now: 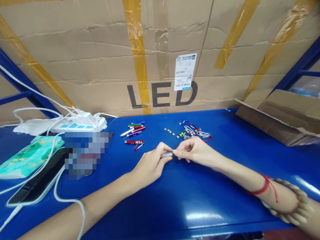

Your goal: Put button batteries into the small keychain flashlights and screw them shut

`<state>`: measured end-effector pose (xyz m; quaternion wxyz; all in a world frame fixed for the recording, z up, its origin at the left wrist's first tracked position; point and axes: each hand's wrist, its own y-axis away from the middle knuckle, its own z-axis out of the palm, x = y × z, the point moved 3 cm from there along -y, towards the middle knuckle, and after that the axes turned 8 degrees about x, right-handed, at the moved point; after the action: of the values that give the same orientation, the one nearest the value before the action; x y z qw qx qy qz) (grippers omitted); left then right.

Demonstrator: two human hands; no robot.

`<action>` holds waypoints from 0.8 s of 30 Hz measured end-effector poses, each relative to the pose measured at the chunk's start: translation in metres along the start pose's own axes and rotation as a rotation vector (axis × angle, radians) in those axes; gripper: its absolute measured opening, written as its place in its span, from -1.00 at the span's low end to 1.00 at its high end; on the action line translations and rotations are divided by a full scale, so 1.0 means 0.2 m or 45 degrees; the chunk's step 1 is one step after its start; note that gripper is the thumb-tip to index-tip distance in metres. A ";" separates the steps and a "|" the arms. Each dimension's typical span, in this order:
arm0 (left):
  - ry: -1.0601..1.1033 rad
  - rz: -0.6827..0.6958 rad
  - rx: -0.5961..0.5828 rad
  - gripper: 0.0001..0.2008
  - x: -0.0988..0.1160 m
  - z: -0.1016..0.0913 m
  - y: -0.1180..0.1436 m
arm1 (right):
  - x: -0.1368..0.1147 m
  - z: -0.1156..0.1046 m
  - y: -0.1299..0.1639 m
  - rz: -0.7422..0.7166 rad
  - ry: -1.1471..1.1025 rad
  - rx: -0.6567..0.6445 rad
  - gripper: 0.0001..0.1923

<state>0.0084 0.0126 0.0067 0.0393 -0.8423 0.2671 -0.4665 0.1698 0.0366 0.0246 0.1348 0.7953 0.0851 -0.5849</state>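
Both hands pinch one small silver flashlight (167, 154) mid-bench: your left hand (150, 165) wraps the barrel, your right hand (195, 151) nips its end with thumb and forefinger. Judged light, rigid, smooth metal, so likely slippery; hold the barrel. Loose flashlights (133, 130), button cells (170, 131) and carabiners (193, 131) lie toward the back edge. Open blue bench (180, 200) shows at the near edge.

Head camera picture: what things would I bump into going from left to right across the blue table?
Green face mask → white power strip → little flashlights → button batteries → carabiner clips → open cardboard box.
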 end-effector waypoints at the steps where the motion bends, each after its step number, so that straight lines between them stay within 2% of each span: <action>1: -0.005 -0.004 -0.003 -0.90 0.00 0.00 0.00 | 0.01 0.00 0.00 -0.014 0.009 -0.009 -0.67; 5: -0.080 0.024 0.012 -0.85 0.00 0.00 -0.01 | 0.03 -0.01 -0.01 -0.068 0.054 -0.046 -0.64; 7: -0.086 0.018 0.021 -0.86 0.00 0.00 -0.01 | 0.03 -0.01 -0.02 -0.130 0.130 -0.011 -0.63; 9: -0.054 0.007 0.021 -0.86 0.00 0.00 -0.01 | 0.00 -0.04 -0.02 -0.328 0.268 0.124 -0.66; 11: -0.019 0.030 0.019 -0.85 0.00 0.00 -0.01 | -0.05 -0.06 0.00 -0.647 0.399 0.220 -0.72; 13: -0.004 0.071 0.012 -0.84 0.01 0.00 0.00 | -0.08 -0.06 0.03 -0.935 0.467 0.188 -0.79; 15: -0.003 0.093 -0.006 -0.84 0.01 0.00 0.00 | -0.10 -0.07 0.04 -1.091 0.503 0.112 -0.84; 19: 0.019 0.116 -0.068 -0.86 0.02 0.00 0.00 | -0.10 -0.09 0.05 -1.196 0.558 0.037 -0.85; 24: 0.046 0.129 -0.096 -0.86 0.02 0.00 0.00 | -0.10 -0.09 0.04 -1.221 0.575 -0.054 -0.87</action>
<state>0.0104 0.0105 0.0095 0.0262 -0.8201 0.3274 -0.4685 0.1827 0.0353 0.0498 -0.1533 0.7704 0.4779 -0.3932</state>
